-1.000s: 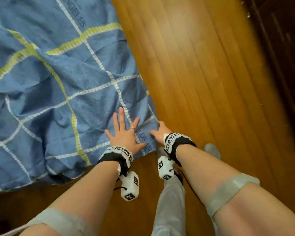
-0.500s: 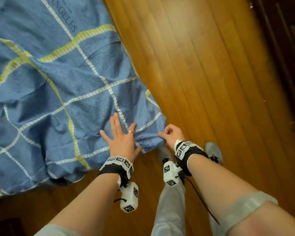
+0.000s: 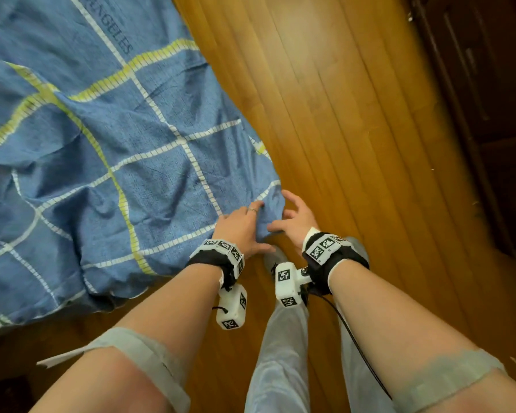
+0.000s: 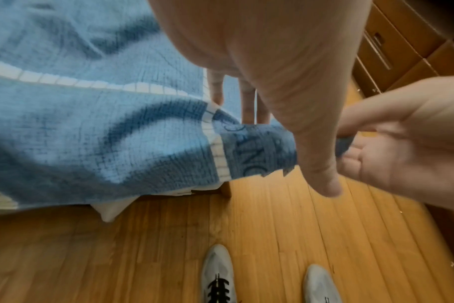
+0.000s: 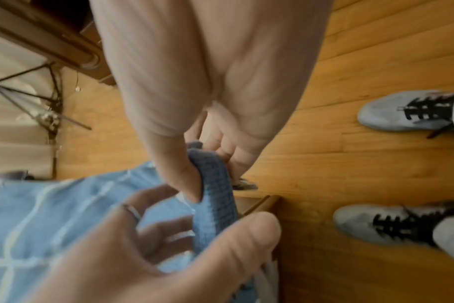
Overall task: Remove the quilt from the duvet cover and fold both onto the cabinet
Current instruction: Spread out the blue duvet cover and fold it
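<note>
A blue duvet cover (image 3: 137, 162) with white and yellow checks lies spread over the bed on the left. Both hands meet at its near right corner (image 3: 270, 210). My right hand (image 3: 295, 219) pinches that corner, the thumb (image 5: 182, 176) pressed against the folded blue edge (image 5: 213, 194) and the fingers behind it. Beside it my left hand (image 3: 245, 225) rests on the cover with fingers spread on top (image 4: 249, 102) and the thumb (image 4: 319, 164) hanging straight down past the edge. A strip of white fabric (image 4: 109, 211) peeks out under the cover's hem; I cannot tell whether it is the quilt.
A wooden plank floor (image 3: 325, 99) runs along the bed's right side. Dark wooden furniture with drawers (image 3: 489, 114) stands at the far right. My grey shoes (image 4: 218, 272) stand just below the corner. A black tripod stand (image 5: 39, 110) is near the wall.
My left hand has slid right from lying flat on the cover to its corner. My right hand has taken the corner's edge between thumb and fingers.
</note>
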Available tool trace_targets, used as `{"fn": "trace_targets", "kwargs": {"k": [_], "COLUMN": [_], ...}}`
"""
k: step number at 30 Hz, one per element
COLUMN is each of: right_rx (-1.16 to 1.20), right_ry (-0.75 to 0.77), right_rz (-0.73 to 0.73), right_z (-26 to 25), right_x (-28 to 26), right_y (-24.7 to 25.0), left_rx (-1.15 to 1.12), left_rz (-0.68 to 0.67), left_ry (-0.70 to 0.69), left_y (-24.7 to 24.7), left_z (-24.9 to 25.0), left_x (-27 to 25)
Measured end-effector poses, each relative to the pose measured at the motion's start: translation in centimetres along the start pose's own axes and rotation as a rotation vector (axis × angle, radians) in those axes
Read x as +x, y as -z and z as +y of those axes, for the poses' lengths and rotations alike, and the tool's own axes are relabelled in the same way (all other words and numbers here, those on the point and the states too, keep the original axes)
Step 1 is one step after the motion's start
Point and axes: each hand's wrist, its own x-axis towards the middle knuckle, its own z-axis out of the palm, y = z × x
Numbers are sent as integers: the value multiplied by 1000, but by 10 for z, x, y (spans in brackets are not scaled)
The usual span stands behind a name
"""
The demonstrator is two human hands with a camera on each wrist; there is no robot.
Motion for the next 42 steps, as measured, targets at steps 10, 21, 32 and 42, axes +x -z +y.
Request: {"fn": "trace_targets", "kwargs": {"k": [10,21,32,42], "right_rx": [137,230,-107,-369], "right_ry": [-60,-302,189,175], "right_rz": [59,-260,363,593], "right_z": [-56,-39,-78,-99], "right_x": [-34,-59,-75,-115], "right_y": [4,-90,-87,-9], "left_rx": [-829,-968,-776,-453], "left_rz": [376,394,427,216], "left_ry": [454,478,131,-60], "left_y": [44,81,85,132], "left_z": [-22,-62,-85,-9], "left_x": [-31,-78,-106,-111]}}
